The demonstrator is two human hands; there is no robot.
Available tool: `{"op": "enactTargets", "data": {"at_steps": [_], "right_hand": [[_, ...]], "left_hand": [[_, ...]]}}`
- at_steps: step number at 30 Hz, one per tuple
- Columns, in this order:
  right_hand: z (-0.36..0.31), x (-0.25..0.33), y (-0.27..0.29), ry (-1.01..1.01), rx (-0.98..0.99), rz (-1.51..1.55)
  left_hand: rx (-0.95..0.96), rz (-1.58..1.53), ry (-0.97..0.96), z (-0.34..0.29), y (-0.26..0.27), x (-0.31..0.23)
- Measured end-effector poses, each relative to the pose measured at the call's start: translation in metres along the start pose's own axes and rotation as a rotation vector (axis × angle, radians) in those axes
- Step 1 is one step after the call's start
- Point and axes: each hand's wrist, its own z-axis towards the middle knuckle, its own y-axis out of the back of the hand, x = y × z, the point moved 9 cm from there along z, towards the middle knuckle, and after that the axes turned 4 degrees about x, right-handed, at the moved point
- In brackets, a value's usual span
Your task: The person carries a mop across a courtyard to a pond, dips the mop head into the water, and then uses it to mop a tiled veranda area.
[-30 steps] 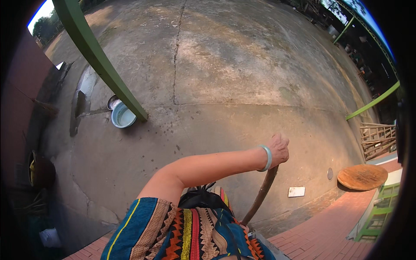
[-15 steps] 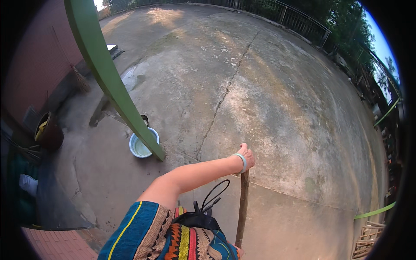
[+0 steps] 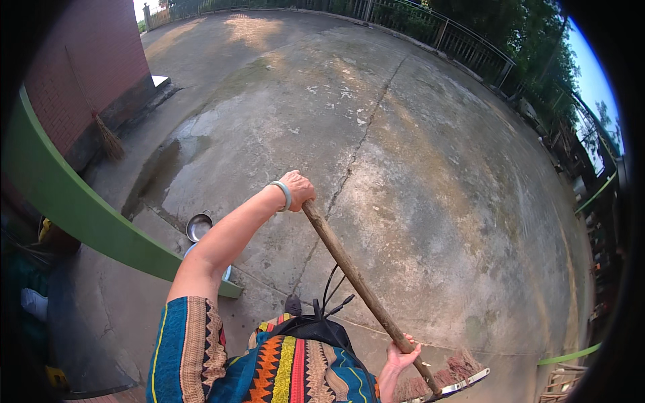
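Observation:
My left hand (image 3: 295,191), with a pale bangle at the wrist, is closed round the top end of a long wooden broom handle (image 3: 356,279). The stick slants down to the right across the front of my body. Lower on it, my right hand (image 3: 401,354) grips the handle close to the broom head. Reddish-brown bristles (image 3: 460,369) with a pale strip along the edge show at the lower right. Part of the head is cut off or hidden by my right hand and the handle.
A green post (image 3: 101,232) crosses the left side. Near its foot are a metal pan (image 3: 199,227) and a blue-rimmed basin (image 3: 227,273), mostly behind my left arm. A straw broom (image 3: 109,138) leans on the red brick wall (image 3: 101,64). Cracked concrete (image 3: 416,201) stretches to a far fence (image 3: 463,50).
My left hand has moved up and left with the handle's top, tilting the handle. My right hand and the bristles have come into clear view. The green post has shifted left in view.

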Motion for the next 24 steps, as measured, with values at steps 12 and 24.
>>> {"op": "enactTargets", "data": {"at_steps": [12,24], "right_hand": [[0.258,-0.204,-0.118,-0.215,-0.315,-0.082],[0.425,-0.388,-0.361,-0.008,0.624,-1.742]], "left_hand": [[-0.113,-0.062,0.305,0.087,0.007,0.241],[-0.194,-0.07,0.456,0.25,0.064,0.417]]}}
